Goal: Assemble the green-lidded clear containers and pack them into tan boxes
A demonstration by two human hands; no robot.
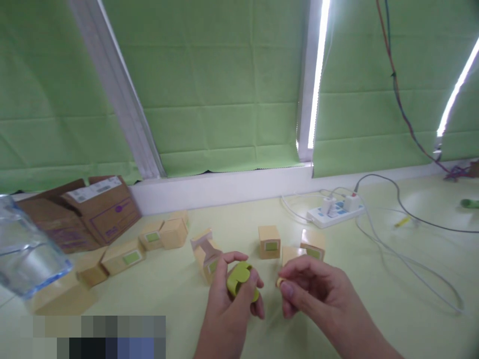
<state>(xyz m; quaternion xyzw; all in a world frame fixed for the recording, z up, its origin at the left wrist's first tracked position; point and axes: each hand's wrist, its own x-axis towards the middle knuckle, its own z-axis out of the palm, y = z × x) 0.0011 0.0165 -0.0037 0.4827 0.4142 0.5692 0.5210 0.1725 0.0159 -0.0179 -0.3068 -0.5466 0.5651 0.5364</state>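
My left hand (227, 306) is closed around a rounded yellow-green plastic piece (238, 279) with a curved cutout in its side. Just to the right, my right hand (322, 291) pinches a small pale-yellow bit (279, 282) between thumb and fingertips; its kind is too small to make out. The two hands are apart, above the table. Behind the left hand stands an opened small carton (205, 250) with its flaps up. Small tan boxes with green labels, one at the middle (269, 243) and one farther right (313, 241), stand beyond my right hand, which partly hides another box (292, 253).
Several more tan boxes (123, 257) line the left side, before a brown cardboard box (108, 214). A clear plastic container (28, 249) is at the left edge. At the back right lies a white power strip (318, 218), with a looping white cable (411, 264) across the table.
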